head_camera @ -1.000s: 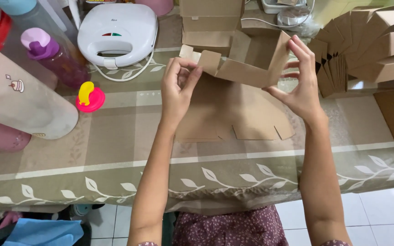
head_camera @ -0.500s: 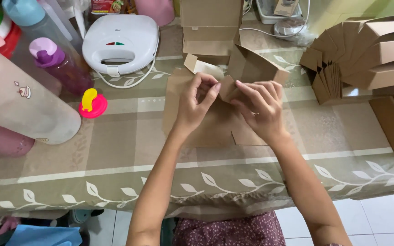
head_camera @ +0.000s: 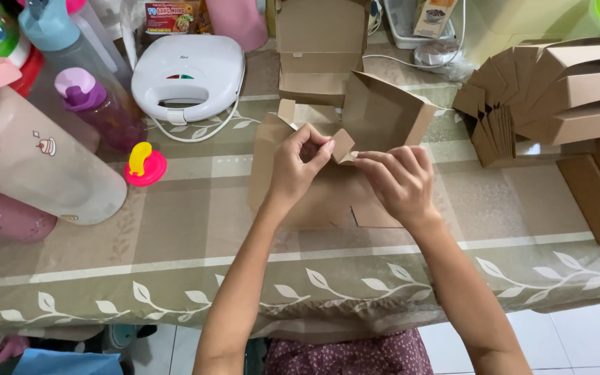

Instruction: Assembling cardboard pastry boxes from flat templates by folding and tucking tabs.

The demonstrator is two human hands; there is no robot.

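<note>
Cardboard box blank (head_camera: 355, 149) is being folded on the table (head_camera: 175, 236), in the middle of the view, partly raised off a flat sheet of the same brown card beneath it. Left hand (head_camera: 298, 167) is pinching a small side flap (head_camera: 342, 144) between thumb and fingertips. Right hand (head_camera: 396, 182) is resting, fingers curled, on the low front edge of the blank; whether it is actually gripping card cannot be told. One large panel (head_camera: 383, 111) is standing nearly upright behind both hands.

Step in hand, as judged: a corner flap is being turned inward so that a wall can lock over it. The next move is calling for the flap to be held square while the adjoining wall is being brought up (a slipped flap would let the corner spring open).

Compared with half a second earlier, the hands are sitting slightly further apart and the rear panel is standing more open. A finished box (head_camera: 321, 48) is lying behind, a stack of folded boxes (head_camera: 557, 90) to the right, a white sandwich maker (head_camera: 189, 69) to the left.
</note>
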